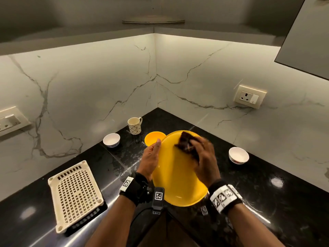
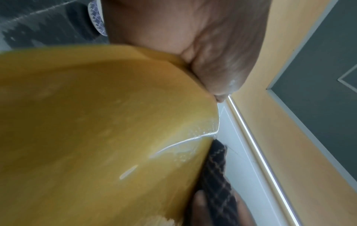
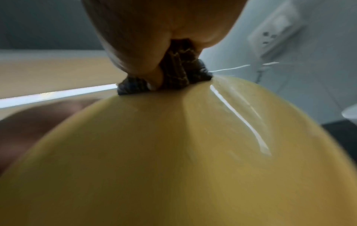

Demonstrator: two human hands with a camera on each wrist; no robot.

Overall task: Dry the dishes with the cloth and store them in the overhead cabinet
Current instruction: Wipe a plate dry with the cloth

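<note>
I hold a large yellow plate (image 1: 178, 177) tilted above the black counter. My left hand (image 1: 152, 155) grips its left rim, thumb along the top edge and fingers hidden beneath. My right hand (image 1: 204, 157) clutches a dark patterned cloth (image 1: 185, 142) and presses it on the plate's far inner face. In the left wrist view the plate (image 2: 96, 130) fills the frame, with the cloth (image 2: 216, 175) at its edge. The right wrist view shows the cloth (image 3: 179, 71) bunched under my right hand (image 3: 154, 30) on the plate (image 3: 173, 160).
On the counter stand a small yellow bowl (image 1: 154, 138), a patterned mug (image 1: 134, 125) and two white bowls (image 1: 111, 139) (image 1: 238, 155). A cream drying rack (image 1: 74, 195) lies at the left. The overhead cabinet's open door (image 1: 306, 41) hangs at upper right, with a plate (image 1: 153, 21) on its shelf.
</note>
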